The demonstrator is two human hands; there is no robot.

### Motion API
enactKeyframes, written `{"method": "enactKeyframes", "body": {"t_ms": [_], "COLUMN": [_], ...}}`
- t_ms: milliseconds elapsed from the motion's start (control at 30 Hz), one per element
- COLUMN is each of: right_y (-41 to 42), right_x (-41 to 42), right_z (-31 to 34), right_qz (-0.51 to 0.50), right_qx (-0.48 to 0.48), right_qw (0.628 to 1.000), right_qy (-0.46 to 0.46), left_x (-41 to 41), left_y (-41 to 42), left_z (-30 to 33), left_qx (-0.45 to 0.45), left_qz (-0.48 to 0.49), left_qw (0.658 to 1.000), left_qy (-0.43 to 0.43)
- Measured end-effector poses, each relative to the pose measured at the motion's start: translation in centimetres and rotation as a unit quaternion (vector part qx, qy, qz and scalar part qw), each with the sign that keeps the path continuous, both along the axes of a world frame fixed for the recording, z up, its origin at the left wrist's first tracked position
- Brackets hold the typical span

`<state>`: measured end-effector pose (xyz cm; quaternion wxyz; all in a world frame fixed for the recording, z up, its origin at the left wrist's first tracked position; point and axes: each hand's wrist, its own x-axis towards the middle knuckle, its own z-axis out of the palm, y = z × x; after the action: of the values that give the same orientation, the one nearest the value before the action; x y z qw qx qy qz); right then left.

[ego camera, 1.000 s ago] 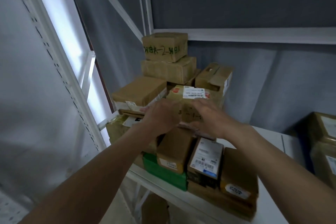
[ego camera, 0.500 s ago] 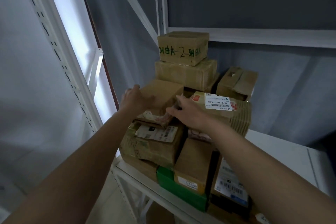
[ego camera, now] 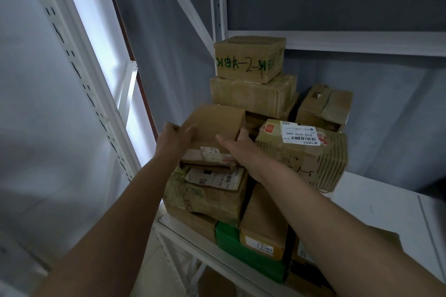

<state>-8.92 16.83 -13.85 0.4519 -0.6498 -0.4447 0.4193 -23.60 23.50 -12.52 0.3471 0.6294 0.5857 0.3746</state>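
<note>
Cardboard box (ego camera: 217,125) gripped from both sides, at the left front of a parcel pile.

The left hand (ego camera: 174,138) curls round the box's left edge. The right hand (ego camera: 237,149) clasps its right side, thumb on the top face and fingers tucked behind the corner. The box's lower edge meets a crumpled labelled carton (ego camera: 210,193) beneath. Just to its right lies a parcel with a white barcode label (ego camera: 301,154). Behind it stands a wider box (ego camera: 253,95) bearing a box marked in green lettering (ego camera: 249,58). A green box (ego camera: 231,242) lies lowest, on the white shelf (ego camera: 366,202).
</note>
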Motion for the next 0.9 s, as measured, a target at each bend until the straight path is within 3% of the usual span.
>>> {"method": "enactKeyframes", "body": {"t_ms": [233, 467, 733, 900], "right_y": [-1.6, -4.6, -11.8, -19.9], "right_x": [0.3, 0.9, 5.0, 9.7], "right_z": [0.7, 3.1, 5.6, 6.1], "right_qz": [-0.002, -0.01, -0.058, -0.125], "right_qx": [0.032, 0.123, 0.168, 0.17], "right_qw": [0.999, 0.992, 0.984, 0.976], "right_qy": [0.014, 0.008, -0.033, -0.051], "left_x": [-0.3, 0.4, 5.2, 11.2], "left_y": [-2.3, -6.2, -12.8, -18.3], "left_z": [1.7, 4.1, 6.4, 6.1], "left_qx": [0.004, 0.064, 0.093, 0.058], "left_qz": [0.025, 0.004, -0.048, -0.116], "left_qw": [0.994, 0.984, 0.977, 0.973], "left_qy": [-0.107, -0.166, -0.188, -0.19]}}
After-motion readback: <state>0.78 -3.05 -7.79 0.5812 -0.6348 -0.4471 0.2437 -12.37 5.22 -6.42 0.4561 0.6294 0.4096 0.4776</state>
